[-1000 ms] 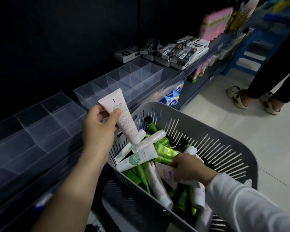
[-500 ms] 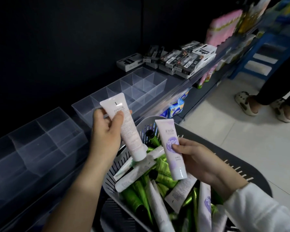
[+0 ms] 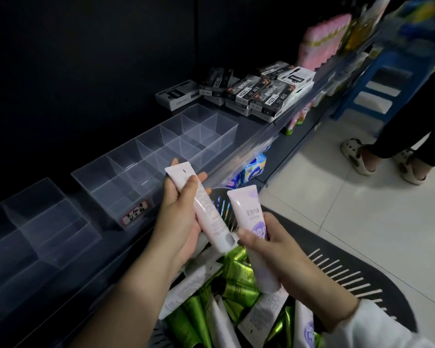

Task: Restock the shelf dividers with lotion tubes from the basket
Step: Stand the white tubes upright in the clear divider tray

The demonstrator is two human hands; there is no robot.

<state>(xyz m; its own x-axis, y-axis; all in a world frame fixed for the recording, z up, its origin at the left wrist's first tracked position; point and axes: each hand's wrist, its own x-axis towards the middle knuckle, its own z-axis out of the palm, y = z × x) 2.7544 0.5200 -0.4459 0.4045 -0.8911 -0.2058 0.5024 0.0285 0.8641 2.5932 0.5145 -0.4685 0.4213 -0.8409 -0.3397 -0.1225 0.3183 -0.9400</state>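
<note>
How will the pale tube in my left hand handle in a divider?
The pale tube looks glossy, so probably slightly slippery. The left hand holds it easily, so likely light. Standing on its cap, it may tip unless leaned against the clear divider.

dividers (image 3: pixel 146 153): tops open | boxes (image 3: pixel 259 95) just past far end

A shop: stocked shelf (image 3: pixel 249 126) of boxed goods (image 3: pixel 261 94), tiled aisle floor (image 3: pixel 349 209)
</note>
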